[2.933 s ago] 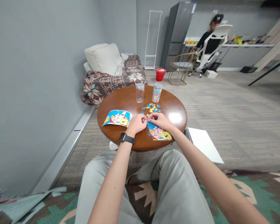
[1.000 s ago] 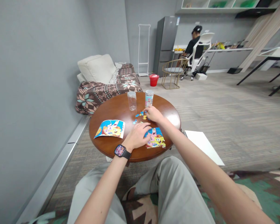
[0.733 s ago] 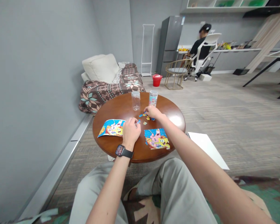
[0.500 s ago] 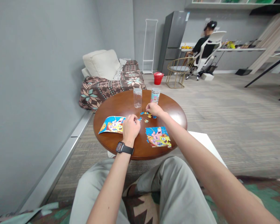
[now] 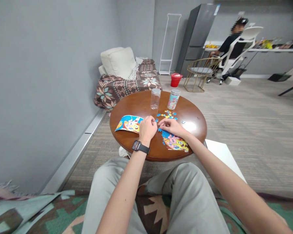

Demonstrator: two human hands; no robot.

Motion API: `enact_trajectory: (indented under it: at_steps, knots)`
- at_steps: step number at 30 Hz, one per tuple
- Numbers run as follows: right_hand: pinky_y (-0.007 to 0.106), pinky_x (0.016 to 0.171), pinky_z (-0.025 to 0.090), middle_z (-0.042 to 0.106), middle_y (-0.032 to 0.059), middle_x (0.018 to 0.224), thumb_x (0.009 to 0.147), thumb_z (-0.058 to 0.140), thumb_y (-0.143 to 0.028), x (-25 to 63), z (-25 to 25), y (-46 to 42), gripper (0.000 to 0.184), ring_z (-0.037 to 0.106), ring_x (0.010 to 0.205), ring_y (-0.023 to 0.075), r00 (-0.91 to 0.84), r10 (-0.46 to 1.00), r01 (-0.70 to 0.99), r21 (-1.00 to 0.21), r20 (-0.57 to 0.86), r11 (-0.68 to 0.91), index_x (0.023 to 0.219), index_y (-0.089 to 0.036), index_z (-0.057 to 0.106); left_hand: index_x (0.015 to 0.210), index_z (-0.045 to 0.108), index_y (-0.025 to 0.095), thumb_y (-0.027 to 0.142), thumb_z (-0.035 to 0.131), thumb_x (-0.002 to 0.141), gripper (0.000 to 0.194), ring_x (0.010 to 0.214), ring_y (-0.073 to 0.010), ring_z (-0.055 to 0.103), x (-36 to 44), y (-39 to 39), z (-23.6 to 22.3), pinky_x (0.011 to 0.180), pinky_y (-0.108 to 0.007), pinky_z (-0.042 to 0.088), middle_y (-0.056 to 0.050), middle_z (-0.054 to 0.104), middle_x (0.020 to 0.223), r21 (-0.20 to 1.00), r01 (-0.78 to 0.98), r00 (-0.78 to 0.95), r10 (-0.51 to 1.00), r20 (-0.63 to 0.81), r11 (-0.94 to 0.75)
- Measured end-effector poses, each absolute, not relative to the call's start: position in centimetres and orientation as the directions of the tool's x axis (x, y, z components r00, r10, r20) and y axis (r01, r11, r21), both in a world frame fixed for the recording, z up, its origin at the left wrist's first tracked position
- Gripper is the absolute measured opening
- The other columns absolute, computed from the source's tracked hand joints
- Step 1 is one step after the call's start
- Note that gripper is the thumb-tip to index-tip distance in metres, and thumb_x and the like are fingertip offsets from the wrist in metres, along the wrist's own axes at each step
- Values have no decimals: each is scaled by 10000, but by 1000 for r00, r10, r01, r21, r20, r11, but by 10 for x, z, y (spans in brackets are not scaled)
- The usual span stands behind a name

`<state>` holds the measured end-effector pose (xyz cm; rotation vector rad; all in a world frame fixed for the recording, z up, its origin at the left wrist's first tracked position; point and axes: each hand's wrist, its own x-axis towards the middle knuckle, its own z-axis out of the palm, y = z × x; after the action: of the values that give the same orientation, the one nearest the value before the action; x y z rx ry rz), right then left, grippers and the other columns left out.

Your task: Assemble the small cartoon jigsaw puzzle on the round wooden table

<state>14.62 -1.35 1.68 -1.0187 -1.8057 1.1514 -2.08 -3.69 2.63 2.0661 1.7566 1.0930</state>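
My right hand hovers over the upper left corner of a partly joined jigsaw puzzle, its thumb and fingers pinched together. A small blue puzzle piece shows right under those fingertips. My left hand, with a watch on its wrist, rests beside the right end of a printed picture sheet. Its fingers are curled, and whatever they may hold is hidden. Loose puzzle pieces lie scattered beyond both hands, a blue one close to my left fingertips.
A clear jar and a cartoon-printed can stand toward the far side of the round wooden table. Behind are a covered couch, a red bin, a gold-framed chair and a seated person.
My right hand has drawn back from the loose pieces to the joined puzzle's upper left corner. My left hand stays beside the sheet. The whole view has shifted.
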Motion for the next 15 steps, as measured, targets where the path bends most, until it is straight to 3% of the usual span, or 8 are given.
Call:
enact_trajectory:
  at_steps: [15]
  knots:
    - [248,563,419,627,-22,613,688,701,-300,147,13,-16,156,516,563,115,-441,875,287,-892,201,349,792,-183,709,722,560,205,101,461,853,194,819,-200,599,-21,-37,25,751,-324,436,-56,654,827,588,766,27,926,376,-261]
